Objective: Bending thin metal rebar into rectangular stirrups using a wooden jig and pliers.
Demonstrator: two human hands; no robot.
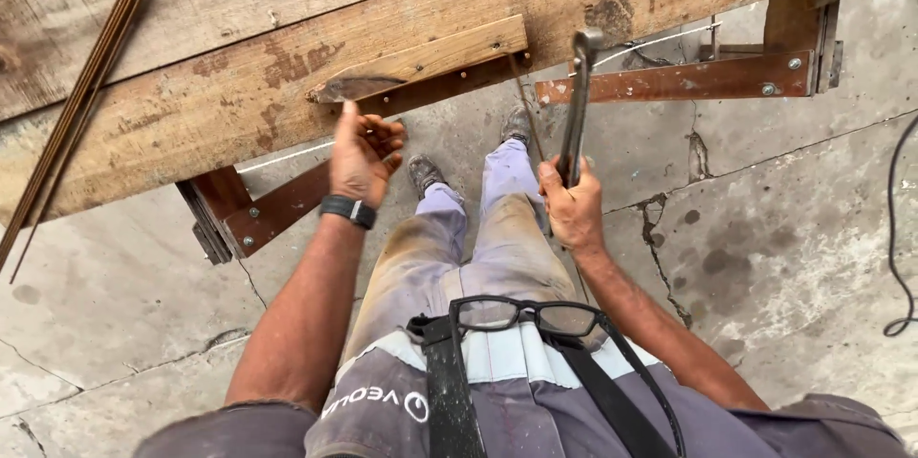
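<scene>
Head view: right hand (572, 209) is gripping a hammer (577, 104) by its handle, head raised up near the edge of the wooden workbench (239, 56). Left hand (363, 154) is hanging open with fingers loosely curled, holding nothing, fingertips just below a small wood block (430, 58) fixed on the bench edge. Thin metal rods (86, 85) are lying across the bench at left. Glasses (521, 316) are hanging at the chest.

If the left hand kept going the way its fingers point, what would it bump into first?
Probably the small wooden block at the workbench edge, just beyond the left hand; depth is hard to judge.
</scene>
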